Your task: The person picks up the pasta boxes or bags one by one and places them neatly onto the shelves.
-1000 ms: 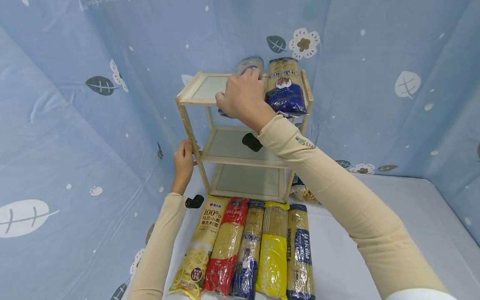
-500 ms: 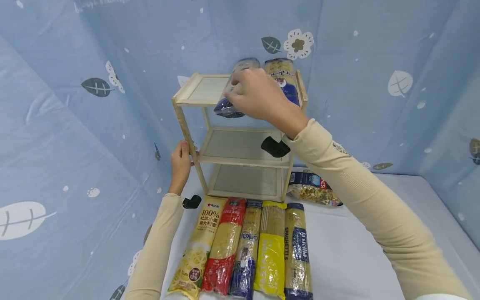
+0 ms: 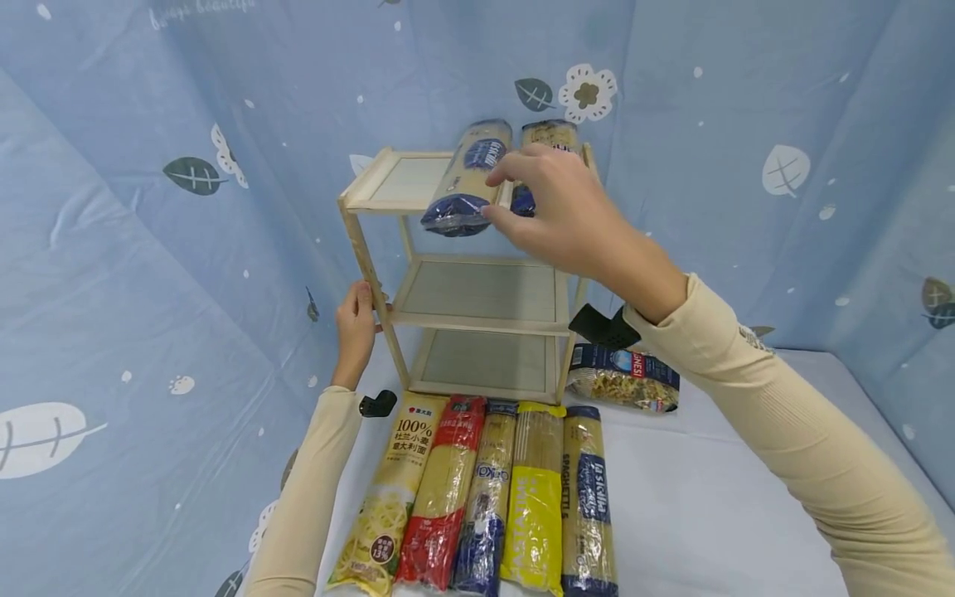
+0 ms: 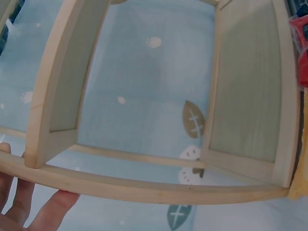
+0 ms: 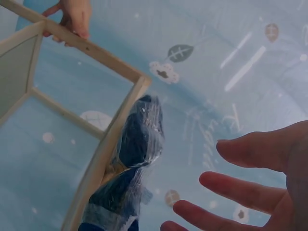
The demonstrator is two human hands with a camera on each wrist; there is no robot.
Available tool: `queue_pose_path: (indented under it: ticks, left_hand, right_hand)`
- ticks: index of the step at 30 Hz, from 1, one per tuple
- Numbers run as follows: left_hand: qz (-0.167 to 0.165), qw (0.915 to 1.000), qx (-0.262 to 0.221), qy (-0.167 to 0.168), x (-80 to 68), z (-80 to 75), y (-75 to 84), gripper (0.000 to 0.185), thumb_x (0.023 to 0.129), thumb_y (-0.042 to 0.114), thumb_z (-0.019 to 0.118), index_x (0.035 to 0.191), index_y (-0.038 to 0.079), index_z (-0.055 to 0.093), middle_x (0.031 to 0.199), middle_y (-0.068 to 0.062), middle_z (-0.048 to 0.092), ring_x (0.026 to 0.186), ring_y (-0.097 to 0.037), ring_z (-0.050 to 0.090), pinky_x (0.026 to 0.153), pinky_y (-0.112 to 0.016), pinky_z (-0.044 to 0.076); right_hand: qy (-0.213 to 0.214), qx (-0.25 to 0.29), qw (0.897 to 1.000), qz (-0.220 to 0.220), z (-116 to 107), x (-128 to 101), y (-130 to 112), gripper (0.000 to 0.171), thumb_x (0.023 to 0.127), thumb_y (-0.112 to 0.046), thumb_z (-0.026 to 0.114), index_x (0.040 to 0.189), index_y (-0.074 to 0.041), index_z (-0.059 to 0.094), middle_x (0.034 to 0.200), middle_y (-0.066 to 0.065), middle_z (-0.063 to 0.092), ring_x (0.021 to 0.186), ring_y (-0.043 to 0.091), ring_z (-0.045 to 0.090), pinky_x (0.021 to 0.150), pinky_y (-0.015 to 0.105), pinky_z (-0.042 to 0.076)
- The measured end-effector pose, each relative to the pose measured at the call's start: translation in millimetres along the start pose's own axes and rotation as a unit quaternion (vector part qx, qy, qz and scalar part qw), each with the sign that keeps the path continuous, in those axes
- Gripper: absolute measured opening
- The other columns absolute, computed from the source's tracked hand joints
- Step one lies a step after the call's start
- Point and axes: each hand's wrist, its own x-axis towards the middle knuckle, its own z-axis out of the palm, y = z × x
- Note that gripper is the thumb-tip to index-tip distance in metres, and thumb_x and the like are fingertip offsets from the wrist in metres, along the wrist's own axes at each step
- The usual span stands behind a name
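Observation:
On the top tier of the wooden shelf rack [image 3: 488, 326] lies a spaghetti pack [image 3: 470, 178] with a blue end that overhangs the front edge. Beside it lies another pasta pack [image 3: 550, 134], partly hidden behind my right hand [image 3: 570, 207]. That hand is in the air in front of the packs; in the right wrist view its fingers [image 5: 240, 190] are spread and apart from the blue pack ends [image 5: 139, 134]. My left hand [image 3: 356, 327] grips the rack's front left post [image 4: 144, 190], thumb on one side and fingers on the other.
A row of pasta packs lies before the rack: a cream one [image 3: 391, 489], a red one [image 3: 443, 497], a blue one [image 3: 485, 497], a yellow one [image 3: 535, 506] and a spaghetti pack [image 3: 589, 497]. A short-pasta bag [image 3: 627, 381] lies right of the rack. A patterned curtain [image 3: 716, 207] surrounds all.
My right hand has let go of the spaghetti pack on the top tier and drawn back to the right and slightly down. The left hand keeps its hold on the post.

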Motion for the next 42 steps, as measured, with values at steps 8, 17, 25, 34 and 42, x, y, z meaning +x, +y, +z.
queue_pose_path:
  ticks: [8,17,25,34,42]
  left_hand:
    - [0.0,1.0,0.004,-0.002,-2.4,-0.8,3.7,0.044,0.102,0.042,0.031,0.112,0.008,0.058,0.098,-0.016,0.062,0.086,-0.026,0.065,0.057,-0.04,0.055]
    - [-0.001,1.0,-0.006,-0.005,-4.2,-0.6,6.0,0.042,0.104,0.036,0.031,0.116,0.005,0.056,0.102,-0.02,0.06,0.09,-0.034,0.064,0.06,-0.053,0.054]
    - [0.009,0.9999,0.0,-0.007,-7.8,-1.2,22.7,0.038,0.105,0.026,0.03,0.114,-0.002,0.055,0.098,-0.021,0.06,0.089,-0.039,0.063,0.063,-0.057,0.052]
    - [0.006,1.0,0.003,0.004,-1.5,1.4,2.8,0.041,0.104,0.036,0.031,0.114,0.006,0.058,0.098,-0.015,0.061,0.087,-0.032,0.065,0.061,-0.048,0.055]
    - [-0.002,1.0,0.001,0.009,-1.4,2.8,2.3,0.042,0.103,0.041,0.032,0.112,0.009,0.059,0.093,-0.005,0.062,0.086,-0.027,0.065,0.059,-0.042,0.056]
  right_hand:
    - [0.023,0.002,0.999,-0.026,-7.0,-32.0,-3.8,0.026,0.091,-0.022,0.063,0.11,-0.005,0.066,0.114,0.011,0.061,0.111,0.029,0.052,0.097,0.047,0.037]
    - [0.023,0.018,0.999,-0.033,-7.3,-69.2,3.3,0.024,0.091,-0.019,0.064,0.111,-0.005,0.067,0.111,0.011,0.062,0.102,0.028,0.057,0.085,0.046,0.045]
    - [0.009,0.01,1.0,-0.005,-2.5,-99.8,9.3,0.023,0.09,-0.02,0.065,0.111,-0.01,0.067,0.112,0.008,0.062,0.076,0.021,0.06,0.073,0.041,0.047]
    - [-0.007,-0.001,1.0,0.006,12.3,-129.8,18.9,0.023,0.088,-0.02,0.068,0.109,-0.01,0.066,0.108,0.005,0.063,0.074,0.017,0.059,0.063,0.035,0.045]
    - [-0.027,0.004,0.999,0.033,23.0,-151.8,24.4,0.023,0.09,-0.022,0.066,0.11,-0.012,0.066,0.11,0.003,0.063,0.083,0.017,0.061,0.066,0.037,0.049]
